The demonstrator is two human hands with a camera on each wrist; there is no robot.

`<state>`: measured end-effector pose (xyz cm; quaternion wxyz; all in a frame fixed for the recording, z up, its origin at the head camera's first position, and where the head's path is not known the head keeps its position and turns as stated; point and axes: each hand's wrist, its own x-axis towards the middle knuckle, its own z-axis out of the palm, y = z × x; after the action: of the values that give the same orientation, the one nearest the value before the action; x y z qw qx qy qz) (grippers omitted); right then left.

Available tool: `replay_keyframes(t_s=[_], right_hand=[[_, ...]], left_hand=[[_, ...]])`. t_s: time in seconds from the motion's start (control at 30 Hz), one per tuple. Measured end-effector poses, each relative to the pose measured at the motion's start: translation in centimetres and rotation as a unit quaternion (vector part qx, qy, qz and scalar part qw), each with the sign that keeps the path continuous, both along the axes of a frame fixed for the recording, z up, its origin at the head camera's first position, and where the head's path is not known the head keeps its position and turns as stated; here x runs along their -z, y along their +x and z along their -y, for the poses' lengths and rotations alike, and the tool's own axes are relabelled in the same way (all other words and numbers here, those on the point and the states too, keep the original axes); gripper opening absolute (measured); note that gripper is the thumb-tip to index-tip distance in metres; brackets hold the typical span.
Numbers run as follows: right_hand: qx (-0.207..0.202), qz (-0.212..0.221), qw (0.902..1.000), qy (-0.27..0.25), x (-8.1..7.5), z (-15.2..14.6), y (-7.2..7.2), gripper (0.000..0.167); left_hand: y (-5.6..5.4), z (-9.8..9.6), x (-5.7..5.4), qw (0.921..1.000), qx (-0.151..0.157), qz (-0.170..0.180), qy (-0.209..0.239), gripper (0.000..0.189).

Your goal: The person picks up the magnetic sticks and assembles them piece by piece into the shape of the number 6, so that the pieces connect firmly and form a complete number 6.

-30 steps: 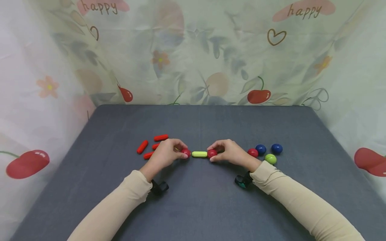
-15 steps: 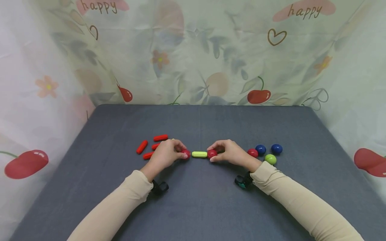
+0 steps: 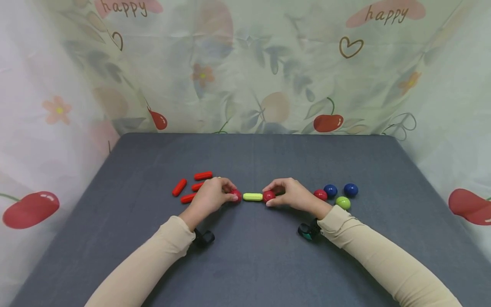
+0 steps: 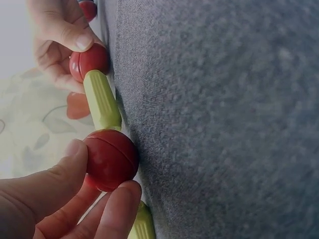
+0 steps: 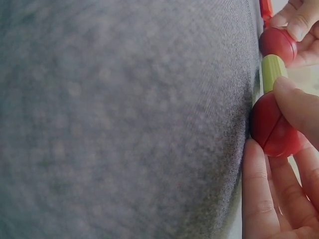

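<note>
At fingertips (image 4: 127, 195) of left hand (image 3: 210, 197), red ball (image 4: 113, 160)

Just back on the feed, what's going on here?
A person's left hand pinches a red ball at the left end of a yellow-green rod, while the right hand pinches a second red ball at its right end. Whether the left ball is joined to the rod, I can't tell. Four red rods show by the left hand; a third red ball, two blue balls and a green ball lie near the right hand.
</note>
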<state>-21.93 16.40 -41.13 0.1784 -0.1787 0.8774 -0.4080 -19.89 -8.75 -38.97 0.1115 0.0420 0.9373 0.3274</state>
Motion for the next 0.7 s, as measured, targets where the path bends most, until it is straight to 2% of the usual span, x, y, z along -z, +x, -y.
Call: replay_keyframes(t_s=[0.17,0.4,0.5,0.7], right_hand=[[0.003,-0.001,1.0,0.001,-0.1,-0.2,-0.1,0.037],[0.003,-0.008,0.9999,-0.005,-0.1,-0.3,0.1,0.036],[-0.003,-0.012,0.9999,-0.011,-0.2,-0.1,0.2,0.037],[-0.002,-0.007,1.0,-0.005,-0.2,0.0,0.2,0.036]], left_hand=[[-0.2,-0.6,-0.2,0.9997,0.014,-0.011,-0.016,0.022],[0.2,-1.6,-0.2,0.996,0.043,0.056,0.055,0.019],[0.4,-1.8,-0.2,0.9954,0.056,0.056,0.055,0.018],[0.2,-1.3,-0.4,0.9964,0.037,0.062,0.045,0.018]])
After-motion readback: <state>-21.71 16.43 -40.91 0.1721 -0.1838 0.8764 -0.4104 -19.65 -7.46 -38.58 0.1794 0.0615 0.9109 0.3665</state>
